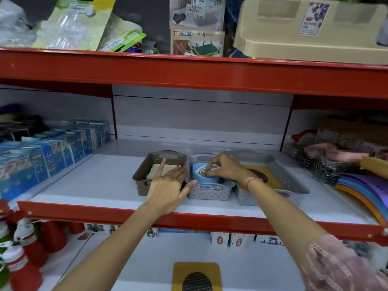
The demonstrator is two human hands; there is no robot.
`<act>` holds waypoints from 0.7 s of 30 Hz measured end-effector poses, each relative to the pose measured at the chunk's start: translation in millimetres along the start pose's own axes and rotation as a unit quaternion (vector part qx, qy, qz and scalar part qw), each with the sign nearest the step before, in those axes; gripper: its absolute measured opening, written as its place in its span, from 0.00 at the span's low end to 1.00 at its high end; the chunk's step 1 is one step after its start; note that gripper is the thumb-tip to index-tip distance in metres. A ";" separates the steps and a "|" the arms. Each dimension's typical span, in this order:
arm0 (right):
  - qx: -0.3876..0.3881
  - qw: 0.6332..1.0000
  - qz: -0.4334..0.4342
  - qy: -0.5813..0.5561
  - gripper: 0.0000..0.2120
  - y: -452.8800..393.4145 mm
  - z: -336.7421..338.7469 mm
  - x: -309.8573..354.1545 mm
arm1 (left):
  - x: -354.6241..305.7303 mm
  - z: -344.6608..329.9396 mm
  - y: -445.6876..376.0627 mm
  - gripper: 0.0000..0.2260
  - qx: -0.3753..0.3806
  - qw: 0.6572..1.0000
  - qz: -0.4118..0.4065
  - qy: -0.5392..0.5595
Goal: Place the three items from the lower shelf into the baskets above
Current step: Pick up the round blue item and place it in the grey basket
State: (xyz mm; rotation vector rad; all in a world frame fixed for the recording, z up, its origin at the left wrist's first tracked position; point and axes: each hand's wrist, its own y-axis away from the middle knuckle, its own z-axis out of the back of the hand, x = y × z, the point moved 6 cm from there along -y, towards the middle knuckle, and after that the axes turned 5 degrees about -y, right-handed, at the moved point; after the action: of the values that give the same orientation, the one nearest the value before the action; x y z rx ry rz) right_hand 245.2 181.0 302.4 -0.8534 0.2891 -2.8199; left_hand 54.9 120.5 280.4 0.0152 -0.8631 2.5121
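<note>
Three perforated baskets stand in a row on the middle shelf. The brown basket (144,175) on the left holds a beige flat item (155,171). The small grey basket (207,194) in the middle holds a blue round item (204,178) with a white perforated top. My right hand (222,166) pinches that top from above. The larger grey basket (291,181) on the right holds a yellow pad with a dark oval. My left hand (168,185) lies flat, fingers spread, over the gap between the brown and middle baskets, holding nothing. Another yellow pad (197,276) lies on the lower shelf.
Blue boxes (52,152) fill the shelf's left side. Wire items and coloured curved plastic pieces (361,190) crowd the right. A red shelf edge (189,221) runs in front. Red-and-white bottles (23,259) stand at lower left. The top shelf carries packets and a beige tray (310,38).
</note>
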 end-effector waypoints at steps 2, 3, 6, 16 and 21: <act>0.019 1.000 0.005 0.015 0.14 0.3 -1.4 2.0 | 0.0 1.1 -0.2 0.31 -0.001 1.000 0.001 0.001; 0.031 0.999 0.005 0.021 0.14 1.1 -2.6 2.8 | -0.4 1.4 -0.1 0.32 -0.001 1.000 0.001 0.000; 0.065 0.997 -0.003 0.052 0.17 5.3 -6.8 2.7 | -0.8 2.2 0.7 0.33 -0.003 1.000 0.001 -0.002; -0.118 0.989 0.084 -0.017 0.14 67.3 13.4 43.0 | 1.3 32.0 13.1 0.15 -0.118 0.970 0.034 0.209; -0.257 0.941 0.173 -0.138 0.07 141.3 16.3 69.0 | -19.1 53.2 46.0 0.14 -0.208 0.931 -0.010 0.301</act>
State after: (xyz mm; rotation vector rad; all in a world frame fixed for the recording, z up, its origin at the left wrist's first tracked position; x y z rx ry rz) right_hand 214.2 26.8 318.7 -1.1453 1.0464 -2.2837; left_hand 43.8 49.6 293.4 -0.8321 -1.0773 2.0617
